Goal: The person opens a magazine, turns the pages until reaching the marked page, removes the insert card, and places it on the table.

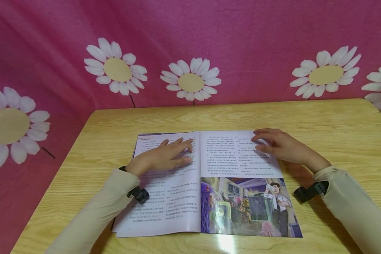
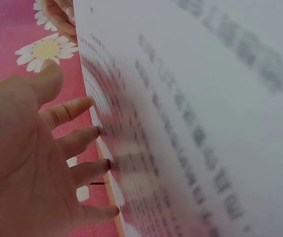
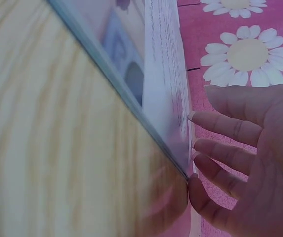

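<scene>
An open magazine (image 1: 220,151) lies flat, with print on its left page and a coloured cartoon picture (image 1: 247,204) under the text on its right page. On the upper part of the left page rests my left hand (image 1: 165,158); in the left wrist view its spread fingertips (image 2: 84,102) meet the paper. My right hand (image 1: 284,148) is at the upper right edge of the right page. Its fingers (image 3: 225,124) are slightly bent and touch the page near the margin, and no sheet is pinched in them as far as I see.
The magazine lies on a light wood-grain table (image 1: 228,114). Behind the table hangs a pink cloth (image 1: 241,42) printed with white daisies. Black straps with small camera mounts (image 1: 311,192) sit on both wrists, over beige sleeves (image 1: 355,208).
</scene>
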The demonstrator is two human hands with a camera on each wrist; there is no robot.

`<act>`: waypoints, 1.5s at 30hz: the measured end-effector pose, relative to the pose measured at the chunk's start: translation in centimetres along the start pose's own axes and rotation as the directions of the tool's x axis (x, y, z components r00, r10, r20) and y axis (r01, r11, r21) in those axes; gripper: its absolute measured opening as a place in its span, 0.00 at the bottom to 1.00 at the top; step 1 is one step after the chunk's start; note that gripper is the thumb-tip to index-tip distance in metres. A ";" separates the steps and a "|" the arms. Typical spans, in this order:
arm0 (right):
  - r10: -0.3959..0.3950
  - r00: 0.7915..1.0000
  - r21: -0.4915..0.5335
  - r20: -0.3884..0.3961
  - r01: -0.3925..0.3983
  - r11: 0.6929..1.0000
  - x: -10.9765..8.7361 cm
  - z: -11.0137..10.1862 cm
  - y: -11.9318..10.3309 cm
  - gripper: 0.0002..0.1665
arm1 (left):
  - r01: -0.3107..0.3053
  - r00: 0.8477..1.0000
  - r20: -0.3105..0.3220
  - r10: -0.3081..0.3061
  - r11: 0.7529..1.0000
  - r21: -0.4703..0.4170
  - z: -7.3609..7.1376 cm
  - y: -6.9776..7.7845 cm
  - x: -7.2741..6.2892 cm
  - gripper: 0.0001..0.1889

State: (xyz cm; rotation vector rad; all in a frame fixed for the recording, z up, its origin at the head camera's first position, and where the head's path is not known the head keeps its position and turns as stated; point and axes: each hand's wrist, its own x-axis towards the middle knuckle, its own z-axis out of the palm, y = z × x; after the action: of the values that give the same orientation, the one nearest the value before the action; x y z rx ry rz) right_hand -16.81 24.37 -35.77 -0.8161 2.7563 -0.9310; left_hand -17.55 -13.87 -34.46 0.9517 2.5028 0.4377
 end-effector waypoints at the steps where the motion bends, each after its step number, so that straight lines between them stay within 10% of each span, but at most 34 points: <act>1: -0.001 1.000 0.000 -0.001 0.001 1.000 0.0 0.0 0.0 0.17 | 0.001 1.000 -0.002 -0.001 1.000 0.002 0.0 -0.1 0.0 0.18; 9: -0.014 1.000 -0.012 -0.012 0.014 1.000 0.0 0.2 0.3 0.17 | 0.041 0.999 0.001 -0.041 0.999 -0.025 0.3 0.1 0.4 0.18; 17: -0.021 1.000 -0.007 -0.022 0.021 1.000 0.0 0.5 0.6 0.17 | 0.191 0.980 0.043 -0.192 0.981 0.023 1.5 2.5 0.5 0.45; 28: -0.018 0.999 -0.009 -0.039 0.018 1.000 0.0 0.6 0.6 0.16 | 0.300 0.954 0.011 -0.300 0.954 -0.012 1.4 2.9 0.8 0.52; 39: -0.019 0.999 0.010 -0.041 0.019 1.000 0.0 0.6 0.8 0.16 | 0.172 0.978 0.076 -0.194 0.956 0.237 2.3 5.7 -0.3 0.36; 45: -0.029 0.998 0.010 -0.056 0.030 1.000 0.3 0.6 0.8 0.15 | 0.157 0.973 0.128 -0.194 0.955 0.253 2.3 7.0 -0.2 0.51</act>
State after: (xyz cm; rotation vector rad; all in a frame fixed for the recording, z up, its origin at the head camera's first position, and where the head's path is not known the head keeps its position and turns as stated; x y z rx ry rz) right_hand -17.24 24.47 -36.68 -0.8435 2.7918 -0.9877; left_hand -12.42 -8.73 -33.39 0.8047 2.5103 0.0026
